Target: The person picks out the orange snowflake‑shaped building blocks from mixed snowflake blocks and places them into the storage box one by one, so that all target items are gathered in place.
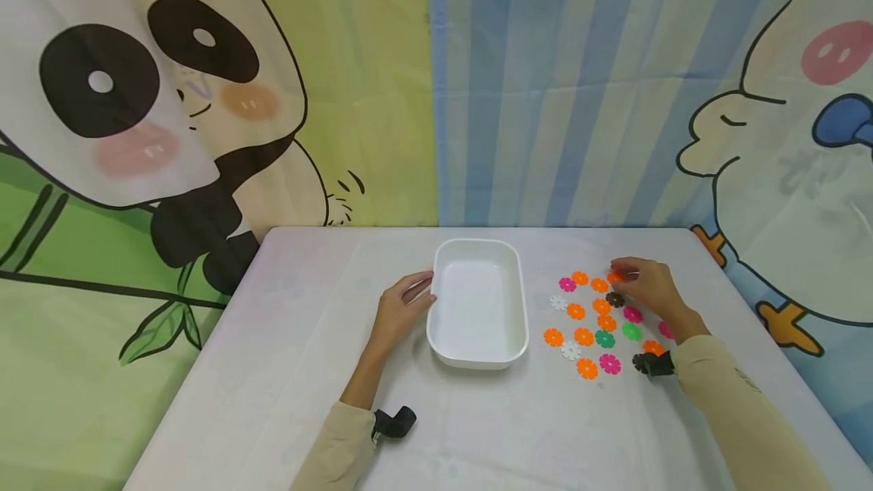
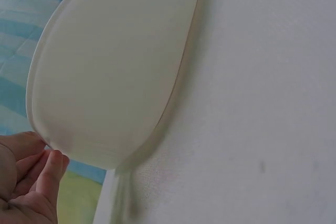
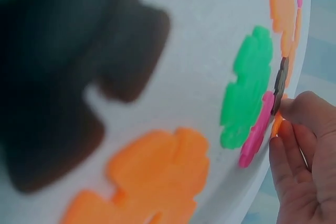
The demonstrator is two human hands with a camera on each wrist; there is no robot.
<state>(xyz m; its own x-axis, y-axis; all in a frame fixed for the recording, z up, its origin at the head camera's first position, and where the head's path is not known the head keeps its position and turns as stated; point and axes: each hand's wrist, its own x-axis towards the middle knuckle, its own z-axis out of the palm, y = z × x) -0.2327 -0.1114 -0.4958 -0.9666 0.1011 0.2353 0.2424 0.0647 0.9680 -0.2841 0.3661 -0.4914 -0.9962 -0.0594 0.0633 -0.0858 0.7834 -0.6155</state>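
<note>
A white empty tray [image 1: 518, 301] stands in the middle of the table. My left hand [image 1: 424, 288] rests against its left rim with fairly straight fingers; in the left wrist view the fingertips [image 2: 50, 161] touch the tray's outer wall [image 2: 115, 66]. To the right of the tray lie several flat flower-shaped pieces [image 1: 583, 336] in orange, pink, green, white and brown. My right hand [image 1: 622, 273] is at the far end of that group and pinches an orange flower piece [image 1: 616, 277] that lies on the table. The right wrist view shows this orange flower piece [image 3: 276, 125] at the fingertips [image 3: 286, 135].
The table [image 1: 286, 339] is covered with a white cloth, and cartoon curtains hang right behind its far edge. In the right wrist view a green piece [image 3: 247, 90], a pink piece [image 3: 256, 132], an orange piece [image 3: 149, 177] and a blurred brown piece [image 3: 63, 77] lie near the camera.
</note>
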